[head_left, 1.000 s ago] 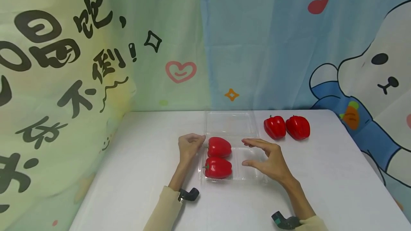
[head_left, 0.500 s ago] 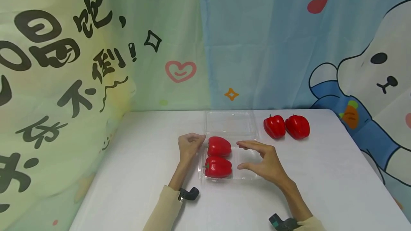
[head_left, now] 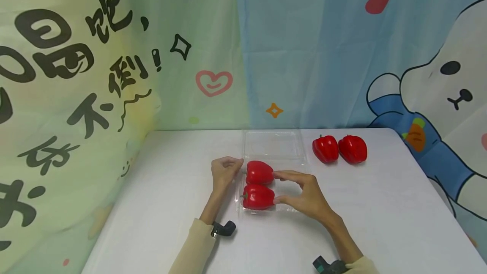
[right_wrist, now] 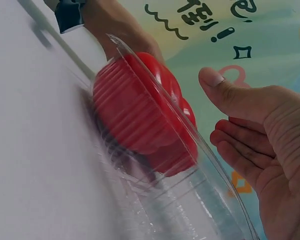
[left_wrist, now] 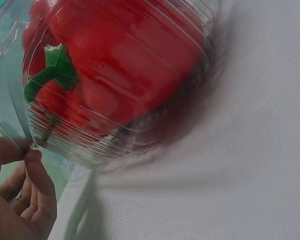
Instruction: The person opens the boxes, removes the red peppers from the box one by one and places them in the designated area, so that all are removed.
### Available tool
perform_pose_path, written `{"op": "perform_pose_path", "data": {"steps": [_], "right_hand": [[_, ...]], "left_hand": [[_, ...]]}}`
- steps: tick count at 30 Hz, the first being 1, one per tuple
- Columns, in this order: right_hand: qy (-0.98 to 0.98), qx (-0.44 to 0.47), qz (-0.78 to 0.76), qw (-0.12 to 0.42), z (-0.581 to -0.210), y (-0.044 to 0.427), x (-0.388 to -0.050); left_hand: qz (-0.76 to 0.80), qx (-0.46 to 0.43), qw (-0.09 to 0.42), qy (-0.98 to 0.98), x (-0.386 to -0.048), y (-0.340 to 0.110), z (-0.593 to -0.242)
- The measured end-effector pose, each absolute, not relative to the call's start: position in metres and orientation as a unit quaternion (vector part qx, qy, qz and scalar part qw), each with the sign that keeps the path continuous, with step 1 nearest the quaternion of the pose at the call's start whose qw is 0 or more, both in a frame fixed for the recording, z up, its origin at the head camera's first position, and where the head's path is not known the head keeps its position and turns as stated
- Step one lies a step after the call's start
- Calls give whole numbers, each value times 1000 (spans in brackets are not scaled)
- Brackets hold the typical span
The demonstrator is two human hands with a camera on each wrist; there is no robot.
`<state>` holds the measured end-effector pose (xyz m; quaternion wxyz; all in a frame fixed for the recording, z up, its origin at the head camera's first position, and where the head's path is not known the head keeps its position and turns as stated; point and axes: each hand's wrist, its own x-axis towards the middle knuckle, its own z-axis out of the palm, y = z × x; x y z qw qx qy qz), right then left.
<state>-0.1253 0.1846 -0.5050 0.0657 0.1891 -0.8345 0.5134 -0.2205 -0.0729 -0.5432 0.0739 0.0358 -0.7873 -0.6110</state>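
Two red bell peppers lie side by side in the left part of a clear plastic clamshell container (head_left: 287, 208), the far pepper (head_left: 259, 172) and the near pepper (head_left: 258, 197). My left hand (head_left: 224, 174) pinches the container's left rim between thumb and finger, as the left wrist view shows beside a green stem (left_wrist: 62, 67). My right hand (head_left: 304, 193) is over the container's right part, thumb and fingers spread apart. In the head view its fingertips are at the right ends of both peppers; whether they touch I cannot tell.
The container's hinged lid (head_left: 273, 143) lies open toward the back of the white table (head_left: 171, 181). Two more red peppers sit together at the back right, a left one (head_left: 325, 149) and a right one (head_left: 353, 149). A printed curtain (head_left: 194, 33) hangs behind the table.
My right hand has moved left across the container, up to the right ends of the two peppers. My left hand and the peppers have stayed in place.
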Motion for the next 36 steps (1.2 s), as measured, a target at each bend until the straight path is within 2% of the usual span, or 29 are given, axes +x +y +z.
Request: {"op": "perform_pose_path", "data": {"steps": [24, 36], "right_hand": [[-851, 200, 481, 61, -508, 163, -119], [-866, 187, 462, 35, -507, 156, -118]], "left_hand": [[-599, 41, 68, -797, -220, -73, -544], [-604, 40, 70, -793, -219, -73, -544]]}}
